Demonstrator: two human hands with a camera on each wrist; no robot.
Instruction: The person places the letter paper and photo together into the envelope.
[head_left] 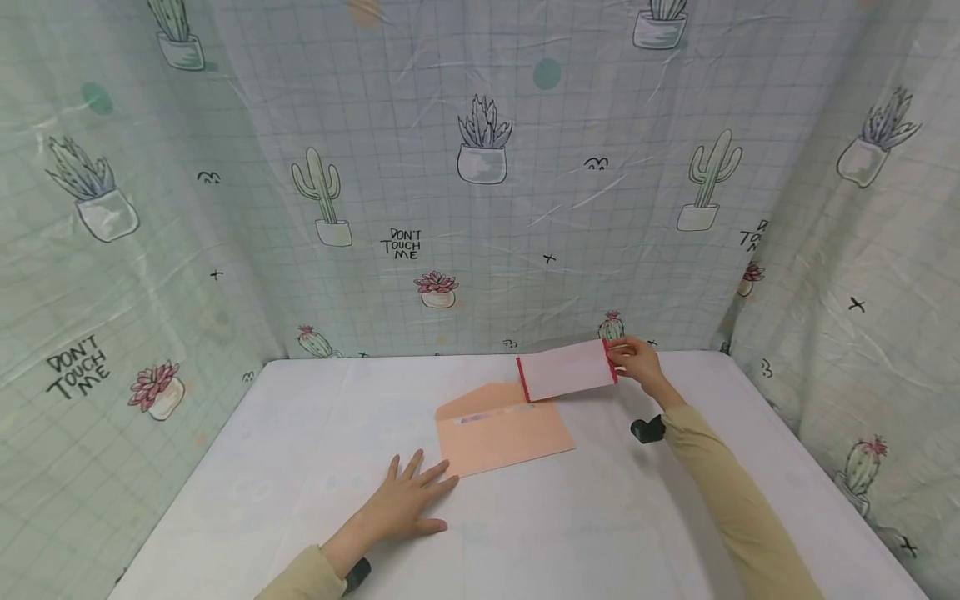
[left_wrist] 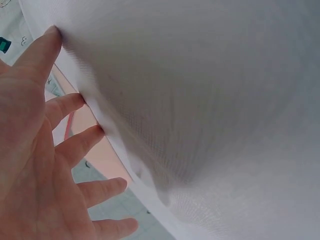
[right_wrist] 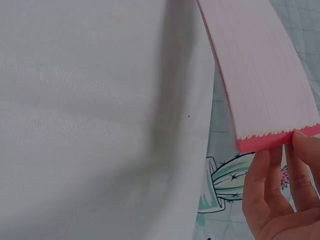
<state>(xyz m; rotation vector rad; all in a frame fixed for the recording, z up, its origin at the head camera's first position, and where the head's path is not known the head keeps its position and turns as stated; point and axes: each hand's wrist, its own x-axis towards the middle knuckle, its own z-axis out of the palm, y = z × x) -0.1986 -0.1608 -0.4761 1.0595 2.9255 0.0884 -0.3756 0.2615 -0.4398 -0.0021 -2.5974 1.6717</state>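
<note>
Above, the right hand (head_left: 636, 362) pinches the red-edged end of a folded letter sheet (head_left: 566, 370), lifted just over the open flap of a peach envelope (head_left: 501, 432). Left hand (head_left: 405, 498) lies flat, fingers spread on the white table (head_left: 262, 483), fingertips beside the envelope's near corner.

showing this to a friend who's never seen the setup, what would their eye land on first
Probably the white folded sheet with red scalloped edges, held above the far side of the white table by the right hand, which pinches its end. Next, the peach envelope lying mid-table with its flap open, the left hand flat beside its near left corner. Behind everything hangs a cactus-print curtain reading "DON'T TOUCH ME".
</note>
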